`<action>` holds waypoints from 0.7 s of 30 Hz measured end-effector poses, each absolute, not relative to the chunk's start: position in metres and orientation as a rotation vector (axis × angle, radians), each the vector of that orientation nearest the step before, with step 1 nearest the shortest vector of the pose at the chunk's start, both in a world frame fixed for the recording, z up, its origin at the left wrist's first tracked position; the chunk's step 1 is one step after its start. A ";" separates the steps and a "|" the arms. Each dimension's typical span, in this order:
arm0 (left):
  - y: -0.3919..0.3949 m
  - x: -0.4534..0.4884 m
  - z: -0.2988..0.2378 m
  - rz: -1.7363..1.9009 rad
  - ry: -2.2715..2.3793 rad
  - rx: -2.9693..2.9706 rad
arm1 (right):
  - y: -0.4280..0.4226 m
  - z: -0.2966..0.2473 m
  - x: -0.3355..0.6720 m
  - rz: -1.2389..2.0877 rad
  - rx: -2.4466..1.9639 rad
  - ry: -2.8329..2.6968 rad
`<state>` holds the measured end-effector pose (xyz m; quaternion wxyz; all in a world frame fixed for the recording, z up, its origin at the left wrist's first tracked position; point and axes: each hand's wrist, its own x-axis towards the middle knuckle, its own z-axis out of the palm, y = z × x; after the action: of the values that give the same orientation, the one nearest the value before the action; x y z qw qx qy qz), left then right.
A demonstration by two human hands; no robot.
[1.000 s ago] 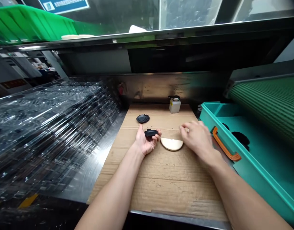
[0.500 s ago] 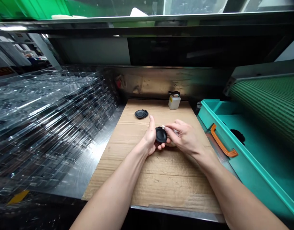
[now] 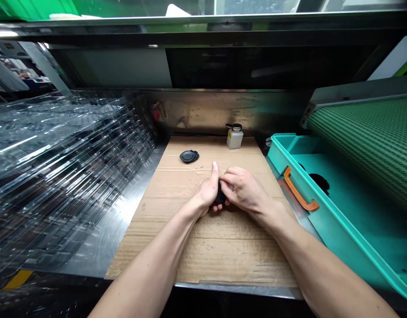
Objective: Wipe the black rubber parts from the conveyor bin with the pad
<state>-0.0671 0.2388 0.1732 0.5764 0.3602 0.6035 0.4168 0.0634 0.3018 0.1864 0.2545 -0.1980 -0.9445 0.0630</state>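
Both hands meet over the middle of a sheet of brown cardboard [image 3: 210, 247]. My left hand [image 3: 210, 191] is curled round a small round black part [image 3: 220, 195], of which only a sliver shows between the hands. My right hand [image 3: 245, 191] covers the part from the right, its fingertips pinched against the part's top edge; whether they hold anything is hidden. A second round black part [image 3: 189, 156] lies on the cardboard farther back, to the left of the hands.
A small white bottle [image 3: 234, 136] with a dark cap stands at the cardboard's far edge. A tall stack of clear plastic trays [image 3: 57, 176] fills the left. At the right sits a teal bin [image 3: 322, 229] with an orange handle [image 3: 299, 190] beside a green ribbed conveyor belt [image 3: 372, 145].
My right hand came left from beside a pale half-round pad to the black part in my left hand and now covers it. The pad is hidden now. The view has tilted down slightly.
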 end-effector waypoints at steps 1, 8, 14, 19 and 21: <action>0.239 -0.067 0.173 0.964 1.406 0.855 | 0.302 0.187 0.064 0.156 -0.538 -2.578; 0.239 -0.067 0.174 0.902 1.437 0.925 | 0.304 0.191 0.067 0.046 -0.529 -2.641; 0.240 -0.068 0.173 0.902 1.450 0.897 | 0.302 0.195 0.066 0.069 -0.567 -2.676; 0.238 -0.065 0.172 0.896 1.455 0.900 | 0.304 0.194 0.067 0.117 -0.717 -2.697; 0.239 -0.067 0.174 0.939 1.420 0.816 | 0.308 0.196 0.072 0.180 -0.828 -2.709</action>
<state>-0.0674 0.2393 0.1740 0.5864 0.3502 0.6092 0.4029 0.0723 0.3076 0.1961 0.1513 -0.2883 -0.9434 0.0628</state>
